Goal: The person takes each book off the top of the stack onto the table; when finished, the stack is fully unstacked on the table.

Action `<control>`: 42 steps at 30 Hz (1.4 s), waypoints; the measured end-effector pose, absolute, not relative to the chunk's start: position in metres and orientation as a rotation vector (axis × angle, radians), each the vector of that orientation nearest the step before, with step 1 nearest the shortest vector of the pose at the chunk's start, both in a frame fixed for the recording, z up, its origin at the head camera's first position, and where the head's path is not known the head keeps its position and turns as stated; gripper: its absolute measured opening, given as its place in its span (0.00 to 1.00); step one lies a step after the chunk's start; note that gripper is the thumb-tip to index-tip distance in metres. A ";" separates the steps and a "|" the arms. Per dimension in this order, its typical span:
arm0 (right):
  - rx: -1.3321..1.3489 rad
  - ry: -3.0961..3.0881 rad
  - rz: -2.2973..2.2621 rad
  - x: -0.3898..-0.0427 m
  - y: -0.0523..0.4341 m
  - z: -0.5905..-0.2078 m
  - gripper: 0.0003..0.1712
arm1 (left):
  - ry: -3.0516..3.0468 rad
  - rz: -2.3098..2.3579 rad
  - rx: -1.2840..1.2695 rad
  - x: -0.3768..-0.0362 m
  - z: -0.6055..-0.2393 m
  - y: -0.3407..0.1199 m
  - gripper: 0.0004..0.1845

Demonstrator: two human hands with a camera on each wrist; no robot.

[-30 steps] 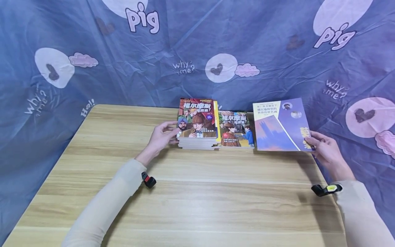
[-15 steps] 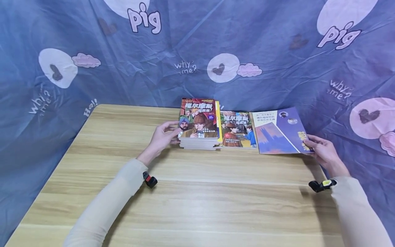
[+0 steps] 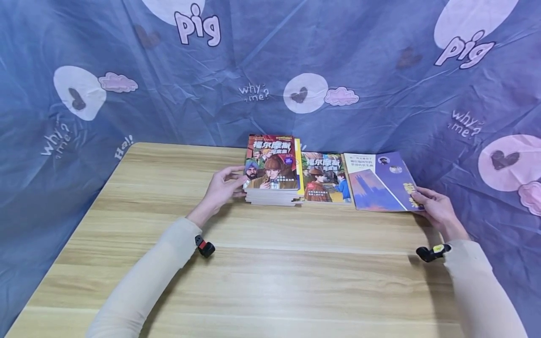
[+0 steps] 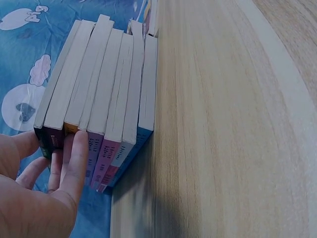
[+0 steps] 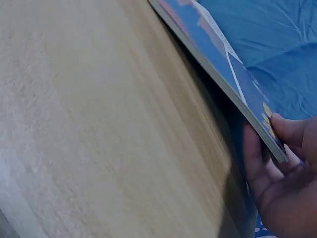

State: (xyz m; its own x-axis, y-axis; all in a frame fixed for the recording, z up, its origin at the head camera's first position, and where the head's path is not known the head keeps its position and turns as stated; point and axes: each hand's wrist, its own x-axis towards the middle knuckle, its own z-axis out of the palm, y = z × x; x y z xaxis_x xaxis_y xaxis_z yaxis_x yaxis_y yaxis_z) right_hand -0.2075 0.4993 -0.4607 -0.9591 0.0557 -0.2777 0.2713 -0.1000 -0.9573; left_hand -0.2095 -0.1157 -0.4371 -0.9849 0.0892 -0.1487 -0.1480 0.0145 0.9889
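Note:
In the head view my right hand (image 3: pixel 437 209) pinches the right edge of a thin purple book (image 3: pixel 374 183), thumb on top and fingers underneath. The right wrist view shows a dark gap between this book (image 5: pixel 223 74) and the table. My left hand (image 3: pixel 221 188) rests its fingers against the left side of a stack of books (image 3: pixel 272 196), topped by a red detective-cover book (image 3: pixel 272 162). Up close, the left fingertips (image 4: pixel 79 141) touch the stack's coloured spines. Between stack and purple book lies another detective-cover book (image 3: pixel 324 178).
The wooden table (image 3: pixel 270 272) stretches in front of the books. A blue printed cloth (image 3: pixel 211 94) hangs behind the table's back edge. A yellow-edged book (image 3: pixel 299 166) sticks out from the stack's right side.
My right hand has moved left and lowered the purple book, bringing its left edge up close to the middle book. The left hand keeps its place at the stack.

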 end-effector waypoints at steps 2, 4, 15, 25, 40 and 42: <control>0.423 2.117 -2.150 -0.206 0.499 -0.461 0.16 | 2.112 2.094 -0.055 -0.210 -0.437 -0.116 0.26; 0.475 2.258 -2.072 -0.203 0.499 -0.461 0.16 | 2.110 2.097 -0.051 -0.210 -0.438 -0.116 0.26; 0.396 2.336 -2.272 -0.191 0.461 -0.433 0.20 | 2.114 2.090 -0.073 -0.211 -0.436 -0.117 0.26; 0.171 2.220 -2.208 -0.210 0.367 -0.432 0.13 | 2.108 2.091 -0.098 -0.209 -0.434 -0.117 0.25; 0.032 2.170 -1.979 -0.229 0.228 -0.419 0.31 | 2.092 2.089 -0.143 -0.211 -0.437 -0.117 0.27; 0.027 2.184 -1.973 -0.232 0.219 -0.416 0.30 | 2.094 2.090 -0.129 -0.213 -0.438 -0.116 0.27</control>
